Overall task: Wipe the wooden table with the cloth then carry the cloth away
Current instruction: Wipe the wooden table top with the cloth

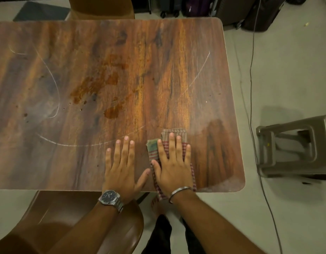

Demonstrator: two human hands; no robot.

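The wooden table [195,52] fills most of the view, with brown-orange stains [111,79] near its middle and thin white curved marks. A folded red-and-green checked cloth [175,133] lies near the table's front right edge. My right hand [174,165] presses flat on the cloth, fingers spread, a metal bangle on the wrist. My left hand [122,165] lies flat on the bare wood just left of the cloth, fingers apart, a wristwatch on the wrist. Part of the cloth hangs over the front edge.
A brown chair [58,217] stands below the table's front edge at left, another chair [101,8] at the far side. A grey plastic stool [294,147] stands on the floor to the right, beside a thin black cable [252,70]. Dark luggage [231,8] lines the back.
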